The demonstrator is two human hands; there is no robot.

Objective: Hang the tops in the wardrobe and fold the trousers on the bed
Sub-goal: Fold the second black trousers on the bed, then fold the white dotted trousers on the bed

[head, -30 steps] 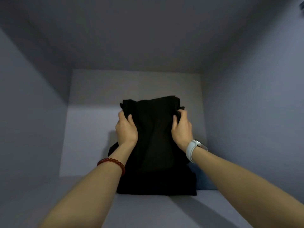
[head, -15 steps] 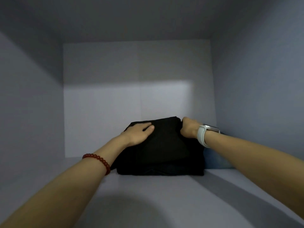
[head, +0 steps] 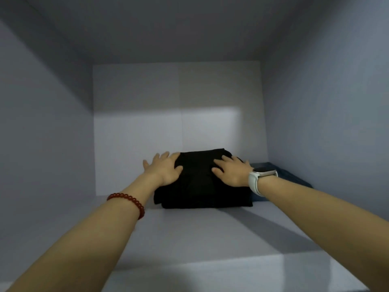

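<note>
A folded black garment (head: 202, 184) lies as a flat stack at the back of a wardrobe shelf (head: 189, 239). My left hand (head: 163, 168) rests flat on its top left corner, fingers spread and straight. On the stack's top right side my right hand (head: 231, 169) presses down with its fingers straight. A blue folded garment (head: 282, 175) sits directly to the right of the black one, partly hidden behind my right wrist.
The shelf is boxed in by grey side walls (head: 42, 144), a pale back panel (head: 168, 123) and a ceiling panel above. The shelf's front edge (head: 231, 264) runs across the lower part of the view.
Both hands let go of the black garment's sides and laid it down; they now lie flat on top of it. The right hand's fist has opened out.
</note>
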